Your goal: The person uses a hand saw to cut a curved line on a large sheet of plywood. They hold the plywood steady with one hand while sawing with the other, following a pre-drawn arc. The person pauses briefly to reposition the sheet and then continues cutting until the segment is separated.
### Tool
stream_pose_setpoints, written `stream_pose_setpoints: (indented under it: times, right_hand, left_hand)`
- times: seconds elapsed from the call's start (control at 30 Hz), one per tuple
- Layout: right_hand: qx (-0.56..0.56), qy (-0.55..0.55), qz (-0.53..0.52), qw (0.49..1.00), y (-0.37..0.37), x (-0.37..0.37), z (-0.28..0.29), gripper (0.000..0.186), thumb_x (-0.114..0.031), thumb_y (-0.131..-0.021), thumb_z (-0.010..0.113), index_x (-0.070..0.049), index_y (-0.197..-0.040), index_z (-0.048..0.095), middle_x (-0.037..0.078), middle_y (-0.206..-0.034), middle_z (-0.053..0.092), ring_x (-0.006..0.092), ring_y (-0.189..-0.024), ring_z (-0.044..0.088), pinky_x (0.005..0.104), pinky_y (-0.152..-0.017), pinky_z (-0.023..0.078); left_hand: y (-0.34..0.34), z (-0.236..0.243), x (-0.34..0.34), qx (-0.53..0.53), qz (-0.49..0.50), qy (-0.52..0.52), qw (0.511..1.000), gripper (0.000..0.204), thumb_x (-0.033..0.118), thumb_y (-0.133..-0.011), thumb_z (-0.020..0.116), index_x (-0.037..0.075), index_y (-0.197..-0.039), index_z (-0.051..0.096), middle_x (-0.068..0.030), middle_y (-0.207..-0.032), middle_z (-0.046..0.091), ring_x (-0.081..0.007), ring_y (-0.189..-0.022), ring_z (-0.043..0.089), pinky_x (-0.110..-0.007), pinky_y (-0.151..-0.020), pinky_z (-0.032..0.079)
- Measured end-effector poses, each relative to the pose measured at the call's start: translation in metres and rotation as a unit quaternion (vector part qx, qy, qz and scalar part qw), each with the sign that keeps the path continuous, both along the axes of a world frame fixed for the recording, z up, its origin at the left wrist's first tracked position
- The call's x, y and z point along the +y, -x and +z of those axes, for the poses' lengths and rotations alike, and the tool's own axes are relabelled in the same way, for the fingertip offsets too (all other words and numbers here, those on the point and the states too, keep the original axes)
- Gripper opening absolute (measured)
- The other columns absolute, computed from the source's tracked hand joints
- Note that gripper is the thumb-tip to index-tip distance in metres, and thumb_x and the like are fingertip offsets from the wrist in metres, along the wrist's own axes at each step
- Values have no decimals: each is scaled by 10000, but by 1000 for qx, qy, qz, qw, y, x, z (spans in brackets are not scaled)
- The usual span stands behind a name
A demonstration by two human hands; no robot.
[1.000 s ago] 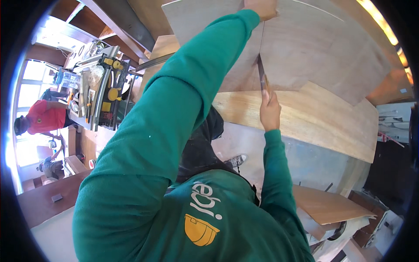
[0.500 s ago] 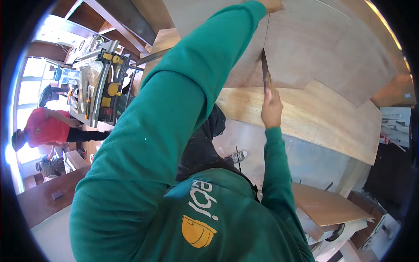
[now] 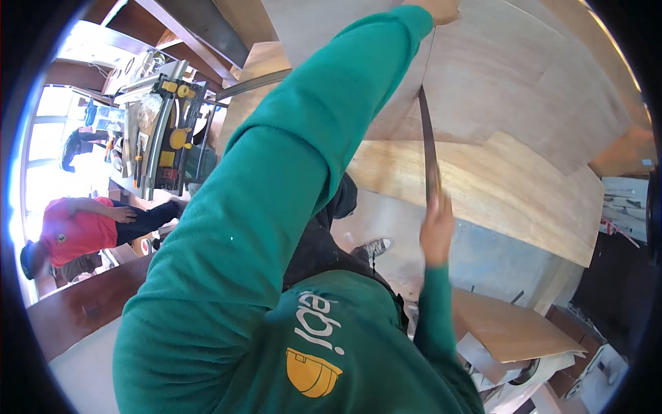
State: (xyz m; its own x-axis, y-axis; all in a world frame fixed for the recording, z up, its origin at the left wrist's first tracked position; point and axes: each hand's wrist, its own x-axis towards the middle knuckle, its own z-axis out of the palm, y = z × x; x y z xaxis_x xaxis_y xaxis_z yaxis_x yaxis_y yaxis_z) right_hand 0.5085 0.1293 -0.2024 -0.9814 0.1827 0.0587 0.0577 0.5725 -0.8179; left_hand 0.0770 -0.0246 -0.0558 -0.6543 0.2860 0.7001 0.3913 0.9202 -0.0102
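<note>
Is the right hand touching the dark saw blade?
Touching. The head view shows the right hand closed around the lower end of the dark saw blade, which runs straight up out of the grip across the plywood sheet.

Dark thin saw blade [image 3: 427,141]: long, narrow, standing near vertical in a cut through the pale plywood sheet [image 3: 524,76]. Blade's lower end is in the right hand [image 3: 437,231], blurred. Left hand [image 3: 441,10] presses on the sheet's face at the top edge of view.
</note>
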Motion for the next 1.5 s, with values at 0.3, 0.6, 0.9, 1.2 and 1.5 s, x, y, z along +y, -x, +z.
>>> stream_pose_setpoints:
  times: [0.3,0.6,0.9,1.2,1.5]
  right_hand:
    - [-21,-28,6,999,130,-28,19,497,-429,-1073,497,31,-1176,654,282,-917,696,461,-825,680,511,-745,528]
    - [-131,80,69,986,134,-13,53,499,-424,-1082,472,12,-1280,614,289,-1002,697,437,-968,688,460,-855,523]
    - [-45,30,28,998,123,-13,22,466,-386,-1072,506,-24,-1351,597,324,-1098,681,507,-1017,659,512,-871,521]
    - [-201,66,-43,976,-90,36,114,426,-329,-1085,507,-12,-1356,593,271,-1007,717,396,-951,716,458,-810,534]
    - [-53,60,17,997,93,-6,12,455,-390,-1079,507,-13,-1310,612,291,-1052,692,493,-997,655,462,-853,525]
  left_hand:
    - [-1,3,-2,56,-7,-10,998,485,211,-834,637,1,-1270,617,-193,-1212,642,-363,-1151,593,-546,-1083,382]
    - [5,-44,4,32,13,15,999,627,239,-910,559,-9,-1482,494,-280,-1441,544,-410,-1344,518,-595,-1198,278]
    - [14,-1,0,-228,-17,89,969,890,282,-819,723,22,-1581,342,-237,-1587,405,-393,-1496,351,-643,-1222,202]
    - [-5,26,-7,-200,-12,74,977,1025,293,-667,848,20,-1540,386,-236,-1549,440,-403,-1457,394,-602,-1214,246]
    - [6,23,-10,-154,13,107,982,1145,352,-664,902,25,-1589,313,-196,-1607,395,-363,-1502,352,-592,-1227,238]
